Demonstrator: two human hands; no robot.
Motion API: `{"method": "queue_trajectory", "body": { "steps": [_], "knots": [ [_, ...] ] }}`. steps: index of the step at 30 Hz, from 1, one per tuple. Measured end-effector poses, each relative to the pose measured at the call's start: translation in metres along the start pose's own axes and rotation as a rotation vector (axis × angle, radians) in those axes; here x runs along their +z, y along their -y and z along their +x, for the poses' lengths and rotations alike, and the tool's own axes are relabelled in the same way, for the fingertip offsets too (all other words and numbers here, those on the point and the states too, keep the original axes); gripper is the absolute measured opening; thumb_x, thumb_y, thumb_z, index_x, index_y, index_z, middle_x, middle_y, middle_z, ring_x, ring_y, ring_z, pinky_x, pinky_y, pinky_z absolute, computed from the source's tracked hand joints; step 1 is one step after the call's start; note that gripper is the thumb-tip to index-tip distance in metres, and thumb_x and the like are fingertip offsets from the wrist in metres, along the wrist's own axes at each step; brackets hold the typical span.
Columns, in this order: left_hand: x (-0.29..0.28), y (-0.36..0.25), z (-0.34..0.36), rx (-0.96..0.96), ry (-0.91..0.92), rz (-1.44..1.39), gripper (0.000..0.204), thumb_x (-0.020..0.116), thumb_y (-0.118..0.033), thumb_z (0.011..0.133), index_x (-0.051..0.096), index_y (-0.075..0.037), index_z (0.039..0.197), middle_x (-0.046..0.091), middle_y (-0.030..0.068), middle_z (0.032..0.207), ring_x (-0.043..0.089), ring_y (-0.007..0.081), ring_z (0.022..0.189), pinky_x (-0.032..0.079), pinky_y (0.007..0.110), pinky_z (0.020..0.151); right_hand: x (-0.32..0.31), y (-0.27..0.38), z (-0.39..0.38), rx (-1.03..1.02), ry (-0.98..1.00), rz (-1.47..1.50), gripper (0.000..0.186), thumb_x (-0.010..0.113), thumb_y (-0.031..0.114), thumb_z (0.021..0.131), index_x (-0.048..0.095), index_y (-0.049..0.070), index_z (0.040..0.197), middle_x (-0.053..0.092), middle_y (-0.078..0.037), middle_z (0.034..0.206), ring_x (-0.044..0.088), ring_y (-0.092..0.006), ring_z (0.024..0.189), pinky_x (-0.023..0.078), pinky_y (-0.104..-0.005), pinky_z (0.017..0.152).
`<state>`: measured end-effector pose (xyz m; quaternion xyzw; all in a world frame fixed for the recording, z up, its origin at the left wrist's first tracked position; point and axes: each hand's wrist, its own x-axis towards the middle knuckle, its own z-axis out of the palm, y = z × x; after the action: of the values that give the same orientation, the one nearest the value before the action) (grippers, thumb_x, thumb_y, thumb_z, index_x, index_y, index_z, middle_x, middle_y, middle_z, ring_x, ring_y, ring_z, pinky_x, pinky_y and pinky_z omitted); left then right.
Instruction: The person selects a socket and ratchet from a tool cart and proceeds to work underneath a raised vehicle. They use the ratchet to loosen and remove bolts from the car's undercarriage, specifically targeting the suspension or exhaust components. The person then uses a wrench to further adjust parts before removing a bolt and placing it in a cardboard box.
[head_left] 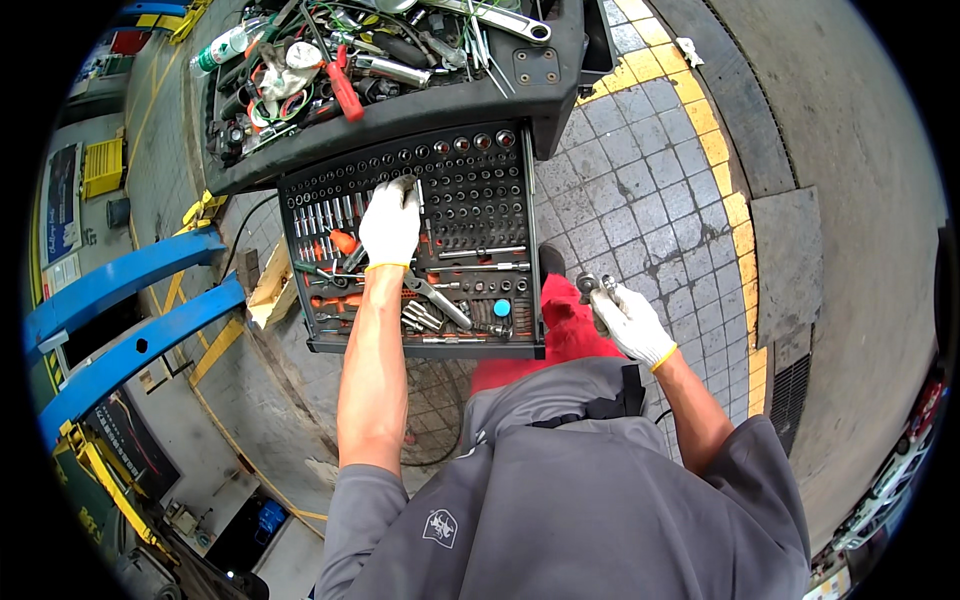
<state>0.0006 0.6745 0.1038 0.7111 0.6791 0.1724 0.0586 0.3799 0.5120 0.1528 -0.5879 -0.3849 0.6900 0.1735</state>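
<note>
My left hand, in a white glove with a yellow cuff, reaches over the open tool drawer. Its fingers are bent together among the rows of sockets; what they pinch, if anything, is hidden. A slim bright deep socket is right beside the fingertips. Off the drawer's right side, my gloved right hand is closed around what looks like a ratchet, its round dark head sticking out past the fingers. A small shiny metal piece shows at the same hand's fingertips.
Above the drawer, the black cart top carries a heap of tools, with a red-handled screwdriver and a bottle. An adjustable wrench and a blue round cap lie in the drawer. Blue lift arms stand at left.
</note>
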Motion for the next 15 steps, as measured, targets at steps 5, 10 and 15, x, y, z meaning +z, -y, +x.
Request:
{"method": "queue_trajectory", "body": {
  "steps": [5, 10, 15],
  "knots": [
    [0.000, 0.003, -0.002, 0.025, -0.007, 0.003, 0.019, 0.067, -0.020, 0.097, 0.075, -0.017, 0.113, 0.074, 0.0074, 0.108, 0.073, 0.0304, 0.096, 0.059, 0.040, 0.085, 0.003, -0.006, 0.002, -0.014, -0.001, 0.039, 0.032, 0.056, 0.033, 0.111, 0.064, 0.003, 0.105, 0.056, 0.000, 0.071, 0.051, -0.0092, 0.065, 0.044, -0.0301, 0.062],
    [-0.002, 0.002, -0.007, 0.001, 0.015, 0.012, 0.020, 0.067, -0.021, 0.097, 0.075, -0.017, 0.115, 0.073, 0.0078, 0.107, 0.073, 0.0309, 0.097, 0.059, 0.040, 0.085, 0.002, -0.009, 0.003, -0.035, 0.001, 0.030, 0.032, 0.056, 0.033, 0.111, 0.065, 0.002, 0.107, 0.056, 0.000, 0.071, 0.051, -0.0093, 0.065, 0.044, -0.0300, 0.062],
    [-0.002, -0.005, -0.020, -0.044, 0.073, -0.011, 0.021, 0.067, -0.022, 0.098, 0.075, -0.016, 0.117, 0.072, 0.0087, 0.109, 0.072, 0.0314, 0.098, 0.058, 0.041, 0.087, 0.004, -0.013, 0.005, -0.022, 0.003, 0.034, 0.032, 0.056, 0.034, 0.111, 0.066, 0.003, 0.110, 0.056, 0.000, 0.071, 0.051, -0.0092, 0.065, 0.044, -0.0302, 0.062]
  ]
}}
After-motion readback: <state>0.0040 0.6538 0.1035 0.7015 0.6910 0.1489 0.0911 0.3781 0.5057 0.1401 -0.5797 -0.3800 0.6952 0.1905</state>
